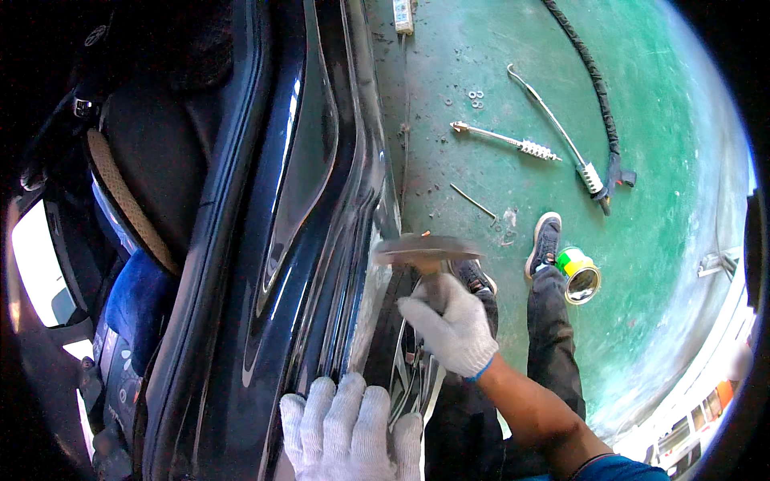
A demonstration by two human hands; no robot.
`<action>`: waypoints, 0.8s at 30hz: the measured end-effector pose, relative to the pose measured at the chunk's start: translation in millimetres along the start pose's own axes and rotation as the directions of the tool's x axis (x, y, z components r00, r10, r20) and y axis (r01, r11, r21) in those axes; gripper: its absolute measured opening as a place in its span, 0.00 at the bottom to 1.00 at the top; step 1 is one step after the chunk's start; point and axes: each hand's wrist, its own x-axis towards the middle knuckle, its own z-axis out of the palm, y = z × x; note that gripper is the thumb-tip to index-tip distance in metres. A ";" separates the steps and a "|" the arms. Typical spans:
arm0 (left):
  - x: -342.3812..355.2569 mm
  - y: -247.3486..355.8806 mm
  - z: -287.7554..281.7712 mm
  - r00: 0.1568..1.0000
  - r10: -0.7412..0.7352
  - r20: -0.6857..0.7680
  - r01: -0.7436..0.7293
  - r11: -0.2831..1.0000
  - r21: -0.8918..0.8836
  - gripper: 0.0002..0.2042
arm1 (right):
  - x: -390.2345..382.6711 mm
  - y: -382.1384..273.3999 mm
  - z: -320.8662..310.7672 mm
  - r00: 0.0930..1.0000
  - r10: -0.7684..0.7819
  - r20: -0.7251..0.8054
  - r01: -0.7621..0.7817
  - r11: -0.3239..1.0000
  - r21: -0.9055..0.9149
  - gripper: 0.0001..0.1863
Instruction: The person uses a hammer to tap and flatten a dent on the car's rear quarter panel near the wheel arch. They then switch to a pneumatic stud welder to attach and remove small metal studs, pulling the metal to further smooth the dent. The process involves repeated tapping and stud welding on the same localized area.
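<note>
My right hand point(449, 321), in a white knit glove with a blue cuff, is closed round the short handle of a hammer point(427, 252), whose metal head is blurred and held crosswise over the bare, grayish strip point(365, 313) along the dark blue car body's edge. My left hand point(349, 425), also gloved, lies on the glossy car body point(277, 337) at the bottom, fingers out flat and a little apart, just below that strip. Whether the hammer head touches the metal I cannot tell. The open door opening shows seals and a dark interior with a blue seat part point(140, 297).
On the green floor point(658, 160) lie two metal rod tools point(537, 150) point(589, 176), a thin rod point(473, 201), several washers point(476, 99), a black sleeved cable point(597, 80) and a white power strip point(403, 16). A yellow-green can point(579, 275) stands beside my right shoe point(544, 239).
</note>
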 end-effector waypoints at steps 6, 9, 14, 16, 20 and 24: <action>-1.7 3.8 -2.8 1.000 0.003 -0.017 -0.005 0.993 -0.118 0.12 | -10.1 5.3 12.0 0.995 0.074 0.062 -0.080 0.992 0.097 0.12; -10.5 -1.8 6.8 0.983 0.135 -0.125 -0.175 0.892 -0.418 0.12 | -12.6 4.2 -1.2 0.996 0.070 -0.058 -0.062 0.989 0.132 0.10; -41.0 14.3 20.8 0.996 0.087 -0.004 -0.073 0.812 -0.579 0.12 | -16.3 1.9 11.1 0.997 -0.012 -0.076 0.001 0.991 -0.136 0.09; -54.9 17.1 26.9 0.998 0.058 0.038 -0.023 0.792 -0.610 0.13 | -16.4 -1.5 7.4 0.994 0.105 0.025 -0.106 0.993 0.052 0.15; -81.0 16.0 38.0 0.997 0.017 0.079 0.044 0.708 -0.705 0.12 | -23.1 -6.2 3.4 0.987 0.145 -0.067 -0.128 0.968 0.214 0.13; -100.6 13.8 63.1 0.983 0.002 0.186 0.128 0.718 -0.685 0.11 | -17.2 -3.0 10.7 1.000 0.021 -0.014 -0.019 0.995 0.099 0.10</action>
